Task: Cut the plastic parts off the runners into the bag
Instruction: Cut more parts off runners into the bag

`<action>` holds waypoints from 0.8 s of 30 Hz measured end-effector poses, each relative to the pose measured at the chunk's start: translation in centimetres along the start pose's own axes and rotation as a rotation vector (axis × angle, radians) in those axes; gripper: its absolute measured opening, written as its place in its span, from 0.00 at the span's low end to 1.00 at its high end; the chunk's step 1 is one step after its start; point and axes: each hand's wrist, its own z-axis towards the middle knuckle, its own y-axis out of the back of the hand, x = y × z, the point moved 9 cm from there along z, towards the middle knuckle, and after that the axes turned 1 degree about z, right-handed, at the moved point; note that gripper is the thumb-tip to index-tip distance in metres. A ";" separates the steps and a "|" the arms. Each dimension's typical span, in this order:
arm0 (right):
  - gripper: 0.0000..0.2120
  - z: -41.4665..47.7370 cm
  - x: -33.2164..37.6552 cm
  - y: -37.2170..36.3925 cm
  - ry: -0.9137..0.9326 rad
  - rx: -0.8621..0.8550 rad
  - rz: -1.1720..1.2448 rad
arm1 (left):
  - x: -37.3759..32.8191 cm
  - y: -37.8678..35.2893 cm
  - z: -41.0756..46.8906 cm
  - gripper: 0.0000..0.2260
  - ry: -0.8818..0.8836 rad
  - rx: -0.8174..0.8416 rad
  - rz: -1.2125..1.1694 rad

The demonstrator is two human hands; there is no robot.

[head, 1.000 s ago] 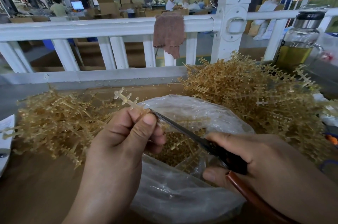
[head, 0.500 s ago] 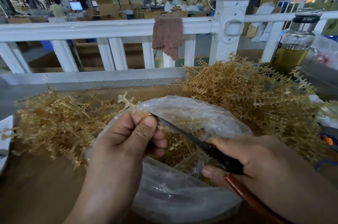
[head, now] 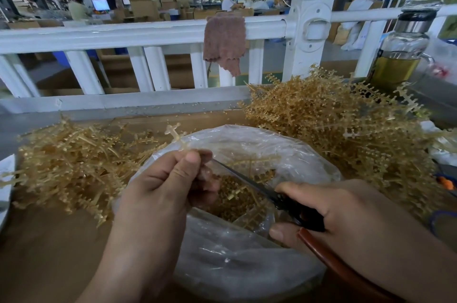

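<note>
- Barely shifting since a second ago, the left hand (head: 163, 186) is rolling its fingers a little tighter round the runner (head: 174, 133); the scissors (head: 249, 182) are keeping their tip at the thumb.
- Left thumb and curled fingers are pinching the runner; its long axis is running toward 11 o'clock, the cross-shaped end poking out above the knuckles.
- From 4 o'clock, the right hand (head: 346, 208) is gripping the scissors' handles; the blades are pointing toward 10 o'clock and reaching the runner just beside the left thumb; whether they are parted I cannot tell.
- Directly beneath, at 6 o'clock, the clear plastic bag (head: 247, 265) is lying open with cut parts (head: 235, 194) inside; a snip here is likely dropping pieces straight in.
</note>
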 end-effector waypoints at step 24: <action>0.30 0.0 0.5 0.0 0.007 -0.015 -0.018 | -0.4 -0.2 -0.1 0.07 -0.013 0.032 -0.120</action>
